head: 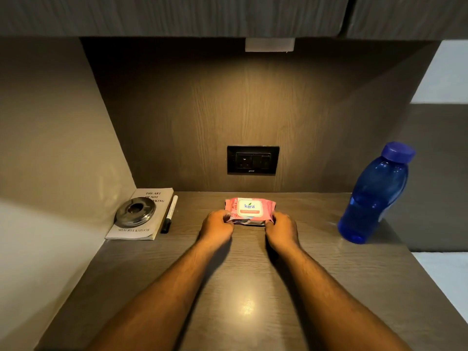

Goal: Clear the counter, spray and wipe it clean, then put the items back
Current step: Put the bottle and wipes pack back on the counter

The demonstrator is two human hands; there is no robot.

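Counter (253,287) items wait; the wipes pack (250,210) lies far-centre, long axis left-right, its near corners pinched by left hand (217,225) and right hand (281,228), equally close.

Dark wood-grain back panel (202,117) carried a black socket plate (253,160); overhead cabinets (177,13); under-cabinet light (269,44) glowed warm.
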